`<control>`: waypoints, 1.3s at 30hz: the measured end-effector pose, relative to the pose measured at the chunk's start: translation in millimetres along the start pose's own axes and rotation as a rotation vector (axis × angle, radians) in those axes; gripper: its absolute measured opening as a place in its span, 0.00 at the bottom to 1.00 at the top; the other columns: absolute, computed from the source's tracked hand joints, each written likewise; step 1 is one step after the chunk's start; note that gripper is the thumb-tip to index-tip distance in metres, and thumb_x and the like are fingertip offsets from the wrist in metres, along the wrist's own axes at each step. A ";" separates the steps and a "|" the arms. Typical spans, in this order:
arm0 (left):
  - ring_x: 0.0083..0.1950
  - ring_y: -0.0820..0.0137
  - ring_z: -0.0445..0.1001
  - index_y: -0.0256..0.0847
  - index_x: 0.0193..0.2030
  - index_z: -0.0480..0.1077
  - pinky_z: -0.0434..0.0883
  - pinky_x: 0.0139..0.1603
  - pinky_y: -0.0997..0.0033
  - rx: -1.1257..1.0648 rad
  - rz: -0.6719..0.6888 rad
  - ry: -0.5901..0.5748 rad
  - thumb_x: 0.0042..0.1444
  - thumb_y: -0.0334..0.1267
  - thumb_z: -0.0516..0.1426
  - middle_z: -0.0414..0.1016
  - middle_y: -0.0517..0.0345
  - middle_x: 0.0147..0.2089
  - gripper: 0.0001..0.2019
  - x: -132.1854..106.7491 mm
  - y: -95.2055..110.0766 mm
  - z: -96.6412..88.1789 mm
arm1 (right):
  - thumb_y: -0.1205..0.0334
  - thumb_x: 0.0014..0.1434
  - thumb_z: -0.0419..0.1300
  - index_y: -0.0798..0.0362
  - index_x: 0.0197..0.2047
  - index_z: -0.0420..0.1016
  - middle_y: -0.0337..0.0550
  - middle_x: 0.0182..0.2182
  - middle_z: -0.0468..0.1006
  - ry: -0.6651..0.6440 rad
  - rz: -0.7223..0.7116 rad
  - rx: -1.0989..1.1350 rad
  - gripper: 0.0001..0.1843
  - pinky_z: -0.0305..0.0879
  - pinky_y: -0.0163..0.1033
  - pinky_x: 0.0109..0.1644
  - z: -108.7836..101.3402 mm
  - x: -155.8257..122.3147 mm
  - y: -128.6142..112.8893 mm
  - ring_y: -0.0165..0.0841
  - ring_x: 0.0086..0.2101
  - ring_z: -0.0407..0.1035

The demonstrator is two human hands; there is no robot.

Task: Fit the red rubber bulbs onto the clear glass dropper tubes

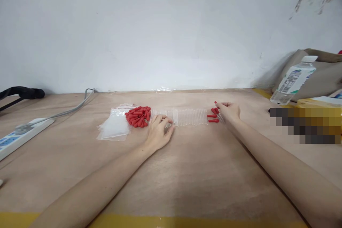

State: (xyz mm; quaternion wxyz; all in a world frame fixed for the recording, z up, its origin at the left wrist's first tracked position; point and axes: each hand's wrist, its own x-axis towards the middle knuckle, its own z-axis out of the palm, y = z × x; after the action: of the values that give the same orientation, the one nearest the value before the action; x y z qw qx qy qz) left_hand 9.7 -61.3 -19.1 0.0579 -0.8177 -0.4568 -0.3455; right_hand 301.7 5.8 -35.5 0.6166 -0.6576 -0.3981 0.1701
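Observation:
My left hand (158, 133) rests palm down at the left end of a row of clear, thin tubes (189, 117), its fingers apart and touching some of them. Just beyond that hand is a heap of red rubber bulbs (138, 115). My right hand (227, 111) is pinched around a dropper, whose red tip (216, 103) sticks out past the fingertips. Several droppers with red bulbs (213, 120) lie between the tube row and my right hand. The fingers hide most of the held dropper.
Clear plastic bags (114, 126) lie left of the bulbs. A power strip (16, 139) with a grey cable is at the left edge. At the right, a tilted bottle (294, 80) leans against a brown-grey bag (324, 74), near a yellow package (317, 102). A white wall (165, 32) stands behind.

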 end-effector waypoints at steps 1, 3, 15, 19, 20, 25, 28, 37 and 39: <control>0.44 0.63 0.63 0.40 0.36 0.69 0.61 0.47 0.59 0.023 -0.034 0.003 0.52 0.36 0.53 0.67 0.53 0.40 0.06 2.0 -1.0 -0.7 | 0.58 0.41 0.60 0.56 0.26 0.72 0.43 0.20 0.73 0.031 0.008 0.010 0.10 0.63 0.35 0.20 0.0 0.2 -3.0 0.32 0.20 0.68; 0.45 0.62 0.62 0.41 0.37 0.68 0.61 0.47 0.59 0.058 -0.076 -0.034 0.51 0.32 0.52 0.66 0.53 0.41 0.07 7.1 -4.3 -2.0 | 0.56 0.43 0.59 0.56 0.30 0.72 0.43 0.24 0.75 0.074 -0.015 0.026 0.13 0.64 0.34 0.22 1.0 -3.5 -8.2 0.31 0.22 0.68; 0.48 0.53 0.59 0.38 0.34 0.70 0.58 0.47 0.53 0.166 -0.294 -0.098 0.50 0.47 0.54 0.65 0.45 0.44 0.13 51.6 -6.9 28.8 | 0.61 0.56 0.52 0.52 0.36 0.71 0.45 0.29 0.74 -0.497 -0.975 -0.292 0.08 0.61 0.44 0.40 -11.3 -99.8 -36.3 0.37 0.33 0.65; 0.49 0.49 0.60 0.36 0.32 0.72 0.57 0.47 0.52 0.251 -0.408 -0.178 0.47 0.50 0.54 0.66 0.40 0.44 0.18 65.7 -1.5 38.7 | 0.62 0.56 0.52 0.52 0.37 0.70 0.44 0.29 0.73 -0.521 -1.049 -0.338 0.08 0.60 0.43 0.39 -17.9 -93.9 -30.8 0.36 0.32 0.64; 0.49 0.49 0.60 0.35 0.32 0.73 0.57 0.46 0.52 0.280 -0.422 -0.204 0.47 0.50 0.54 0.66 0.39 0.44 0.18 68.3 -0.6 39.3 | 0.62 0.56 0.53 0.52 0.37 0.70 0.44 0.28 0.73 -0.515 -1.042 -0.331 0.07 0.60 0.43 0.39 -18.4 -92.1 -28.6 0.36 0.32 0.64; 0.49 0.48 0.60 0.32 0.33 0.74 0.55 0.46 0.53 0.383 -0.456 -0.259 0.49 0.44 0.52 0.67 0.34 0.44 0.17 76.7 2.1 36.9 | 0.63 0.56 0.53 0.53 0.36 0.70 0.43 0.28 0.72 -0.528 -1.044 -0.320 0.06 0.60 0.42 0.39 -17.9 -93.4 -28.1 0.35 0.32 0.63; 0.49 0.47 0.60 0.30 0.34 0.74 0.55 0.46 0.52 0.388 -0.481 -0.268 0.49 0.44 0.51 0.68 0.33 0.44 0.18 78.8 3.0 35.9 | 0.63 0.57 0.52 0.53 0.36 0.71 0.44 0.29 0.73 -0.573 -1.071 -0.346 0.08 0.60 0.42 0.38 -17.8 -96.8 -32.6 0.35 0.32 0.62; 0.49 0.45 0.60 0.29 0.36 0.73 0.54 0.46 0.51 0.393 -0.511 -0.253 0.46 0.50 0.53 0.67 0.32 0.45 0.22 79.1 6.3 39.3 | 0.63 0.57 0.52 0.53 0.36 0.71 0.45 0.29 0.73 -0.590 -1.061 -0.357 0.08 0.61 0.42 0.38 -18.0 -95.9 -34.2 0.35 0.32 0.62; 0.49 0.45 0.60 0.31 0.35 0.73 0.55 0.45 0.50 0.382 -0.515 -0.227 0.47 0.48 0.53 0.67 0.33 0.44 0.20 79.1 5.5 41.2 | 0.63 0.57 0.51 0.52 0.36 0.71 0.45 0.29 0.73 -0.592 -1.064 -0.345 0.08 0.61 0.42 0.38 -17.2 -95.9 -33.1 0.35 0.31 0.62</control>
State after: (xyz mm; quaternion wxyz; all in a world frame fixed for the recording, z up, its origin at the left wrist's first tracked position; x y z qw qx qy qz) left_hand 62.3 8.3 0.0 0.0696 -0.6831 -0.7083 -0.1638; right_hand 243.6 -78.7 -26.7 0.3656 -0.3850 -0.8458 -0.0518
